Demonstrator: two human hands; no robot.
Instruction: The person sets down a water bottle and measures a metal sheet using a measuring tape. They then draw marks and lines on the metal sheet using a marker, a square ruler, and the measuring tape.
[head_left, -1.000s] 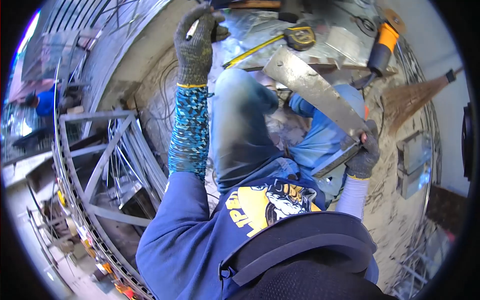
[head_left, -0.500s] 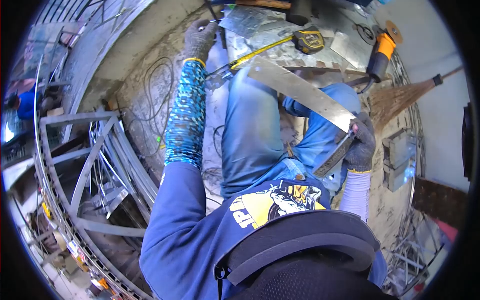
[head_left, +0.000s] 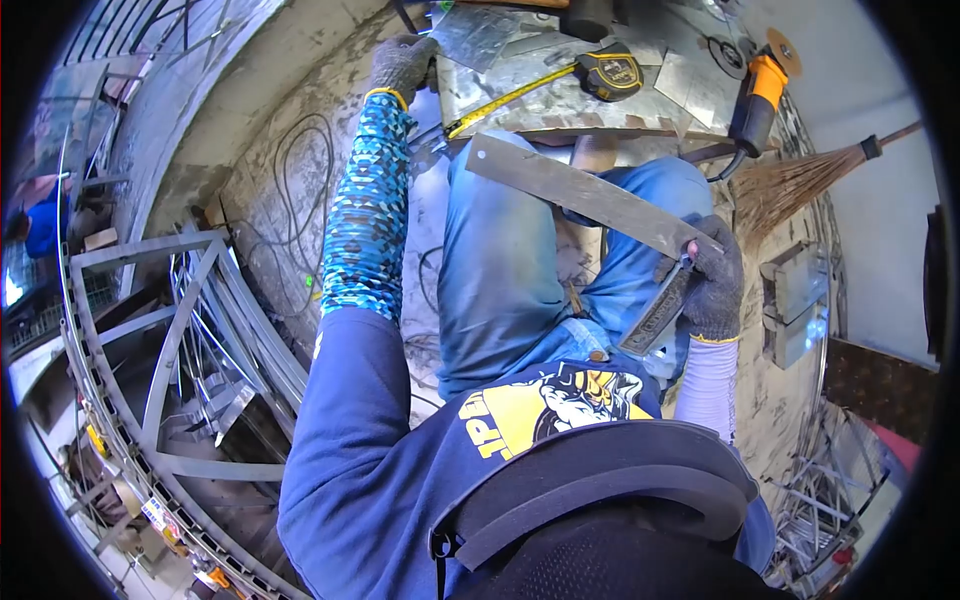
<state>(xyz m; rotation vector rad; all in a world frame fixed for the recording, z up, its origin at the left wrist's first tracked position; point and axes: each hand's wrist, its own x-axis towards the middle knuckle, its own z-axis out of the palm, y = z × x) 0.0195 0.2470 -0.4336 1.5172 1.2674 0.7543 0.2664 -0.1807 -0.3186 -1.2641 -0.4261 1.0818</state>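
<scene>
My right hand, in a grey glove, grips a try square near where its blade and stock meet. The square's broad metal blade reaches left over my thighs, and its stock points down toward my lap. Also gloved, my left hand is at the left edge of the metal-topped work surface, fingers curled; what they hold is hidden. Just right of it, a yellow tape measure lies on the surface with its tape pulled out toward the left edge.
An angle grinder and a straw broom are at the right. Cut metal sheets and a dark hammer-like head lie on the surface. Metal frames stand at my left by a loose cable. Another person is far left.
The square's blade has shifted left and slightly down, its glare gone. My left hand has moved slightly up, and its fingers now curl at the surface's edge.
</scene>
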